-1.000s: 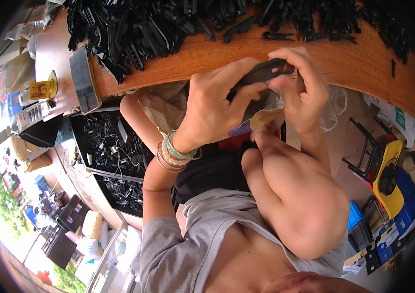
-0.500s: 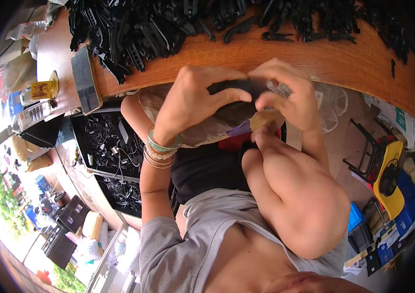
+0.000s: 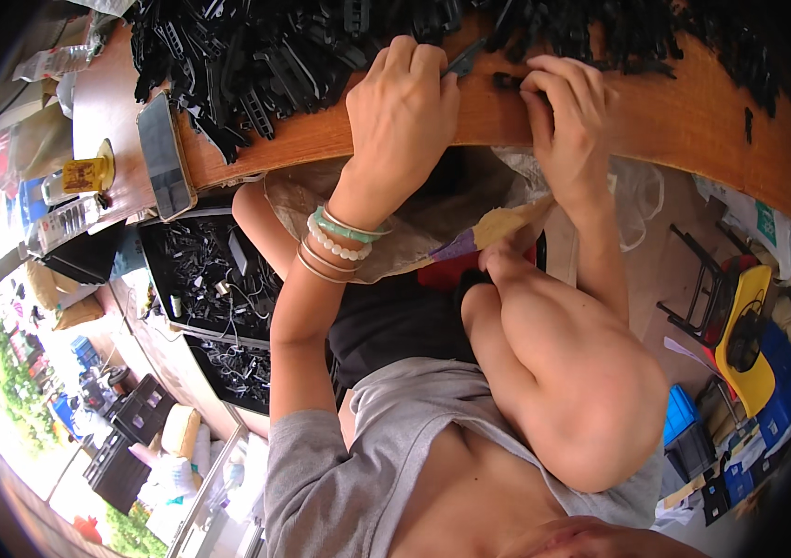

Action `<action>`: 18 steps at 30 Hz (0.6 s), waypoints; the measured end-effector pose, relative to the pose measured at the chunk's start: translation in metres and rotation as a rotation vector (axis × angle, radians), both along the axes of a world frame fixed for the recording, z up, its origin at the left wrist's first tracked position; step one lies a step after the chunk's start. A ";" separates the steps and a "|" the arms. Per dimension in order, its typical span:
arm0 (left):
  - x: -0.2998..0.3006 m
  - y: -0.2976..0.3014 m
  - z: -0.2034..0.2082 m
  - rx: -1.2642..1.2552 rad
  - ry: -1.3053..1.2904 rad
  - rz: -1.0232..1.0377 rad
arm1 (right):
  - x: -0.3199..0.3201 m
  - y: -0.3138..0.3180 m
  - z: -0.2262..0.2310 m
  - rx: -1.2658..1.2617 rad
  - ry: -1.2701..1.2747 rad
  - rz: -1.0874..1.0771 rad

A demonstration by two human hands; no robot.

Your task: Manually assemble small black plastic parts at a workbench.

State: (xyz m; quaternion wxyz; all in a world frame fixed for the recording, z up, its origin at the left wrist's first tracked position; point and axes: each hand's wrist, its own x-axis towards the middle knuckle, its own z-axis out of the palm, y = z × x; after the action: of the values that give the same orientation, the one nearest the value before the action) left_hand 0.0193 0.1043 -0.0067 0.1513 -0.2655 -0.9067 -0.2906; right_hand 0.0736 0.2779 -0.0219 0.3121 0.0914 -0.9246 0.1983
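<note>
My left hand [image 3: 402, 116], with bangles and a beaded bracelet at its wrist, is over the table's front edge. Its thumb and fingers are closed on a black plastic part [image 3: 466, 59], whose end sticks out to the right. My right hand [image 3: 570, 121] is at the same edge, fingers curled. At its thumb and fingertips is a smaller black plastic part [image 3: 506, 81], mostly hidden by the fingers. Below both hands, a translucent plastic bag [image 3: 386, 249] lies open across my lap. Its inside is dark.
Heaps of black plastic parts [image 3: 298, 74] cover the back of the wooden table [image 3: 684, 126]. A phone [image 3: 166, 158] and a yellow box [image 3: 85, 175] lie at the left. Black crates of parts [image 3: 212, 265] stand on the left below. A yellow chair [image 3: 747, 349] stands right.
Both hands have moved up and apart from above the bag to the table's edge. The left has taken hold of a black part there, and the right has reached the smaller one.
</note>
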 end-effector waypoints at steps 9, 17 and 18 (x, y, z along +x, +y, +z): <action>0.021 -0.011 0.011 0.315 -0.039 -0.070 | 0.024 -0.007 0.024 -0.691 -0.177 0.194; 0.024 -0.024 0.035 0.662 -1.027 -0.296 | 0.025 -0.014 0.023 -0.819 -0.160 0.383; 0.024 -0.024 0.034 0.620 -0.978 -0.327 | 0.026 -0.015 0.023 -0.794 -0.106 0.365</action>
State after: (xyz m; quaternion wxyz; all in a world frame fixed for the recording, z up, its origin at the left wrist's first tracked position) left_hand 0.0437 0.0801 0.0274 -0.2596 -0.1806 -0.6916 -0.6494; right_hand 0.0993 0.2627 0.0011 0.2348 0.1162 -0.7603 0.5944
